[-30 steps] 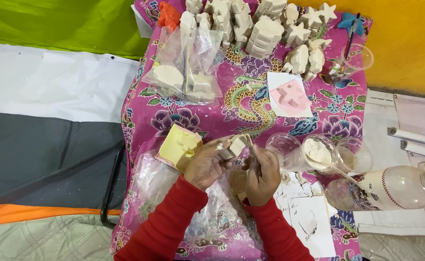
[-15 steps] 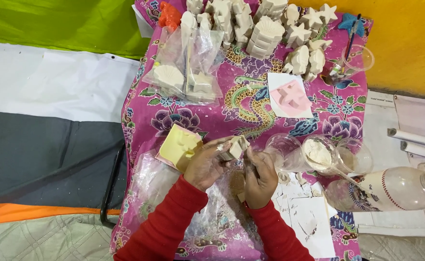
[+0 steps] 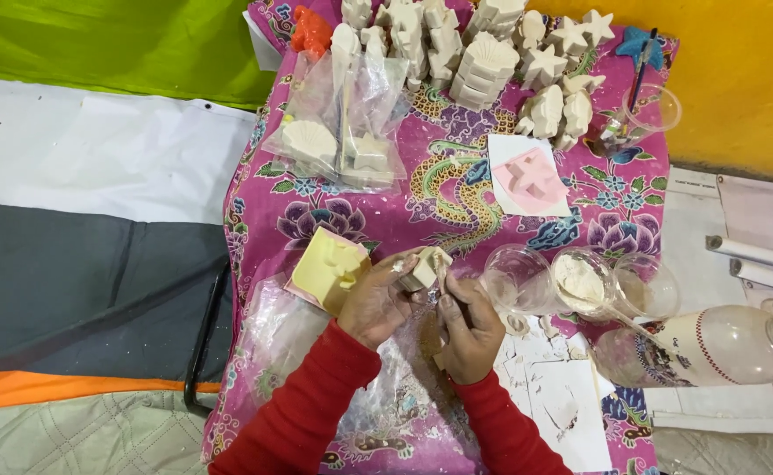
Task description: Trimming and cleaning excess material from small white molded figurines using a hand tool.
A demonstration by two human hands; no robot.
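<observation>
My left hand (image 3: 377, 299) holds a small pale plaster figure (image 3: 425, 267) over a table draped in a pink flowered cloth (image 3: 316, 220). My right hand (image 3: 467, 324) is closed around a thin tool whose tip touches the figure. Both arms wear red sleeves. Just left of my left hand lies a yellow rubbery mould (image 3: 326, 267). Clear plastic bags (image 3: 377, 405) lie beneath my hands.
Rows of white plaster figures (image 3: 483, 62) stand at the table's far edge. Bagged figures (image 3: 342, 132) lie left of centre. A pink mould (image 3: 527, 176) rests on paper. Clear cups (image 3: 580, 281) with white powder and a lying plastic bottle (image 3: 712, 343) are at right.
The plaster figure has turned slightly in my left hand and my right hand has shifted a little along it. Everything else stays put.
</observation>
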